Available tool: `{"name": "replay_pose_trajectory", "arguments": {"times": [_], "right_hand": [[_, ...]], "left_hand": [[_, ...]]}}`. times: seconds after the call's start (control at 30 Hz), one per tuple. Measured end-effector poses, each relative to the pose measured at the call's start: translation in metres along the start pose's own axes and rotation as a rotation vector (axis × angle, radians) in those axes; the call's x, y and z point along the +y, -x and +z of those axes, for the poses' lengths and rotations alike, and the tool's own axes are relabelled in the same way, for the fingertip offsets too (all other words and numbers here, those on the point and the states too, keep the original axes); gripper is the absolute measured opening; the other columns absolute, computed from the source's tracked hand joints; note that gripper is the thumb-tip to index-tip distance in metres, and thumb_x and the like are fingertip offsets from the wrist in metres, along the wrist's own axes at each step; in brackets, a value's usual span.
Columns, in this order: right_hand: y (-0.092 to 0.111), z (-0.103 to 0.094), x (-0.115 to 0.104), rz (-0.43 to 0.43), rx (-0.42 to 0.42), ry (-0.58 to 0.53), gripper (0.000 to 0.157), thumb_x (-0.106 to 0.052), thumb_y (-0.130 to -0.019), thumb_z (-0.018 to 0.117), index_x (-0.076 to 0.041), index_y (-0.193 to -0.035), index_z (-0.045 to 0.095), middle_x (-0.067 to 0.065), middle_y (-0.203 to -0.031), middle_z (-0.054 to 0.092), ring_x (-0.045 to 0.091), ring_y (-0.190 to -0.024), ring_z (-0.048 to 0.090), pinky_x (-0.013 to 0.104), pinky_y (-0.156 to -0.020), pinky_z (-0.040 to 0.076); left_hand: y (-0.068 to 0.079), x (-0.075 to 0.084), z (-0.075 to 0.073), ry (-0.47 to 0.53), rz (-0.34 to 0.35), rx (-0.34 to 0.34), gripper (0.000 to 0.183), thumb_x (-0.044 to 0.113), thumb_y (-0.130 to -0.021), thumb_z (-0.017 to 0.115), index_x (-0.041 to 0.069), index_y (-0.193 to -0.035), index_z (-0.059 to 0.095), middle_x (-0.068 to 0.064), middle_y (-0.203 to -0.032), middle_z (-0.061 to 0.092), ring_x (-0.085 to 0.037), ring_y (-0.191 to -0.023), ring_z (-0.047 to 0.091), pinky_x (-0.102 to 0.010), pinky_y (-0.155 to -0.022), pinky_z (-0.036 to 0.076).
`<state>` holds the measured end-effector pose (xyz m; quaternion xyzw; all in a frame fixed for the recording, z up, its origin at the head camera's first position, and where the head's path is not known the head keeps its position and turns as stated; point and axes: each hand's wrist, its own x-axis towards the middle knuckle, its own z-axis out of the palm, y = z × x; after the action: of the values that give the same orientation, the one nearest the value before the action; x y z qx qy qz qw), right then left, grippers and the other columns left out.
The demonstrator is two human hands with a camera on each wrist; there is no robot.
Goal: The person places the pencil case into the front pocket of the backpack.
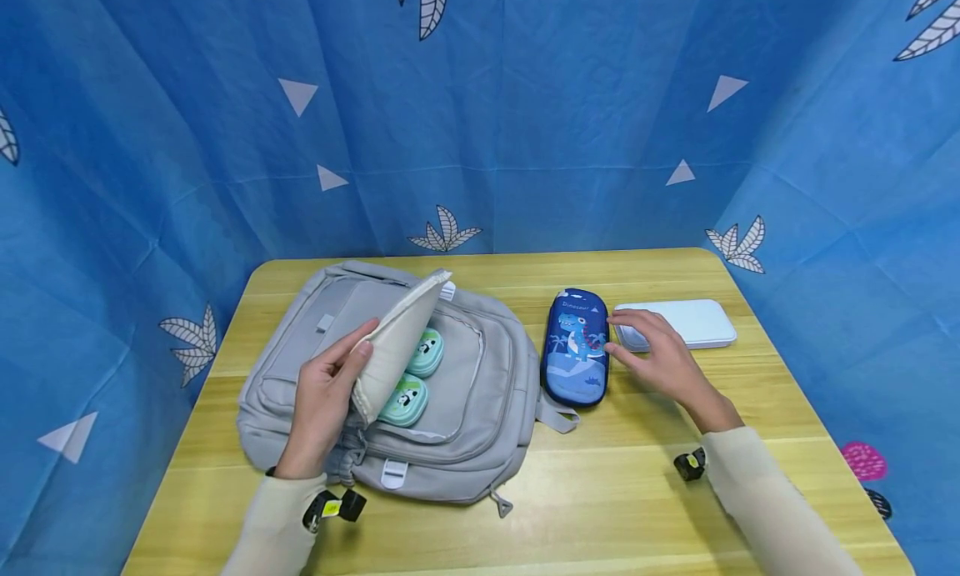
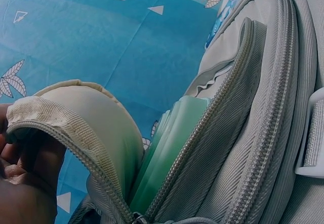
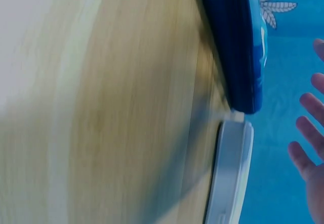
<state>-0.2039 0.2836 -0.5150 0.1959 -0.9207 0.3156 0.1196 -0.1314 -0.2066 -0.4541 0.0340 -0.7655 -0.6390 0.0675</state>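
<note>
My left hand (image 1: 326, 397) pinches the edge of the grey backpack's front pocket flap (image 1: 401, 343) and holds it raised, its pale lining showing. Inside the unzipped pocket lie two mint-green cases with panda pictures, one case (image 1: 426, 353) behind the other case (image 1: 405, 401). The left wrist view shows a green case (image 2: 169, 148) between the flap and the zipper. My right hand (image 1: 660, 355) hovers with fingers spread at the right side of a dark blue dinosaur pencil case (image 1: 576, 347), and it overlaps a white flat case (image 1: 693, 322) in the head view.
The grey backpack (image 1: 480, 443) lies flat on the left of the wooden table (image 1: 600, 493). A short strap (image 1: 557, 413) sticks out of its right side towards the pencil case. Blue patterned cloth (image 1: 525, 126) hangs behind and at both sides of the table.
</note>
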Motion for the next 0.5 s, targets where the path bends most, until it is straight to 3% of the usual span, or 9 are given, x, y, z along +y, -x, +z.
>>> {"name": "replay_pose_trajectory", "arguments": {"times": [0.5], "right_hand": [[0.005,-0.026,0.027,0.054,-0.015,0.045,0.046,-0.018,-0.096,0.085,-0.006,-0.138,0.071,0.021,-0.148,0.064,0.046,-0.141,0.052,0.069,-0.116,0.037]], "left_hand": [[0.000,-0.001,-0.001,-0.006,0.008,-0.006,0.037,0.039,-0.111,0.067,0.029,-0.145,0.073,0.010,-0.106,0.078,-0.010,-0.108,0.069,-0.021,-0.088,0.054]]}}
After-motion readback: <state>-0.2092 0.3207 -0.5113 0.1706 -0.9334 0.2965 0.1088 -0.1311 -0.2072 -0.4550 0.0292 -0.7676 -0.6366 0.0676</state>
